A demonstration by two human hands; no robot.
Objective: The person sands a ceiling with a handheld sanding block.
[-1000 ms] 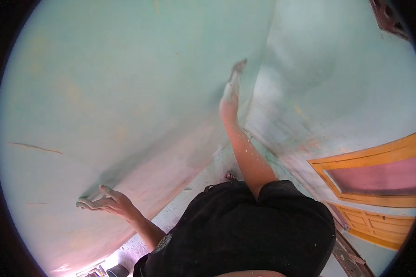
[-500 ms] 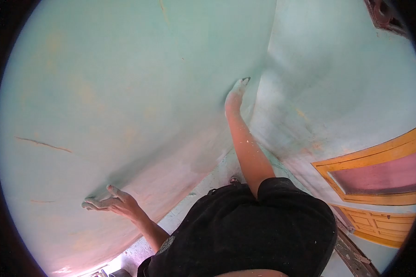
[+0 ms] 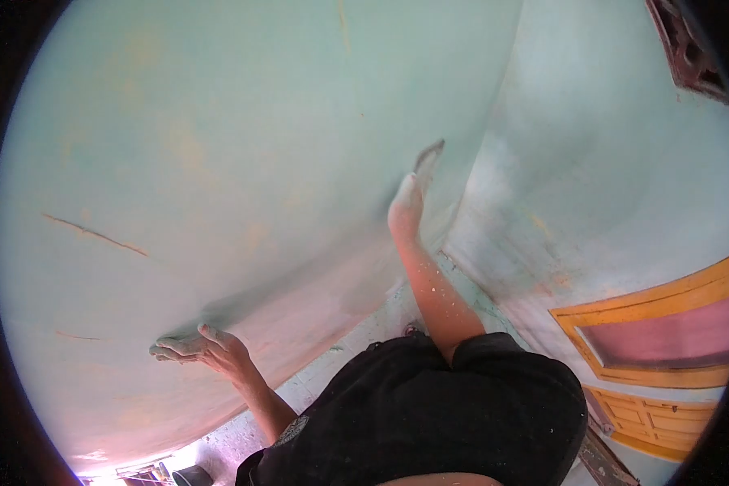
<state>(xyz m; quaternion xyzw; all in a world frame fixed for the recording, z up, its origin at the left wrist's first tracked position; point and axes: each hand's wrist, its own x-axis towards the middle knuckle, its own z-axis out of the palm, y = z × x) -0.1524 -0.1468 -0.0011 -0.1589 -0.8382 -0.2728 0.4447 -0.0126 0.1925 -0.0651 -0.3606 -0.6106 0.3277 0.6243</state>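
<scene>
My right hand is raised near the wall corner, its arm speckled with white flecks. It grips a thin, flat, pale piece with a dark edge close against the green wall; its exact kind I cannot tell. Lower down at the left, my left hand reaches out with stretched fingers and the thumb apart. Greyish dust coats those fingers, and they are right at the wall's surface, holding nothing visible. Both arms come out of a black shirt.
A second wall meets the first at the corner. On the right are a yellow-orange frame with a pink panel and a yellow door. A crack runs across the left wall. A dark bucket stands at the bottom left.
The right hand has moved slightly down relative to the corner, and the flat piece shows more. The left hand stays nearly in place. The view has shifted, so wall marks sit further right.
</scene>
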